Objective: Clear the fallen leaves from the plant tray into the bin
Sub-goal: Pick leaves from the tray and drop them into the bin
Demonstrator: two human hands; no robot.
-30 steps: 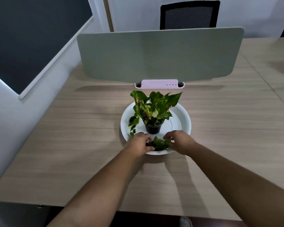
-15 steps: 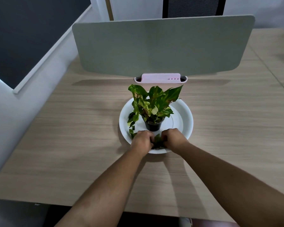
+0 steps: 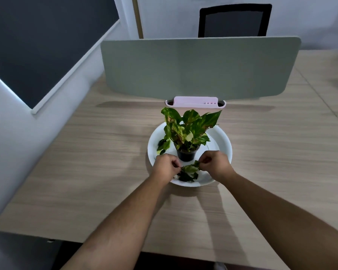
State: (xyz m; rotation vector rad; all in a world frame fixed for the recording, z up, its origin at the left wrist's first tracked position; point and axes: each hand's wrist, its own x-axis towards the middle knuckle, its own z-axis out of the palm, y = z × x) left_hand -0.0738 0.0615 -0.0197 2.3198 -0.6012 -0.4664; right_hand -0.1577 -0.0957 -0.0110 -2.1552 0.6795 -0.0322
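I see hands parted from half-second-ago fists-together squeeze. Left hand point(image 3: 167, 166) and right hand point(image 3: 215, 162) each pinch end of fallen leaves point(image 3: 189, 172), clump between them, part lifted above plant tray point(image 3: 221, 141) near rim. Bin not visible; carry comes next, I judge.

Lighting and picture quality: soft, even indoor light, moderate sharpness.
We note pale glare on the white tray point(image 3: 220, 133), soft forearm shadows falling toward us on the desk point(image 3: 86, 162), slight blur at both hands, and wide-angle bowing of the divider panel point(image 3: 199, 67) and desk edges.
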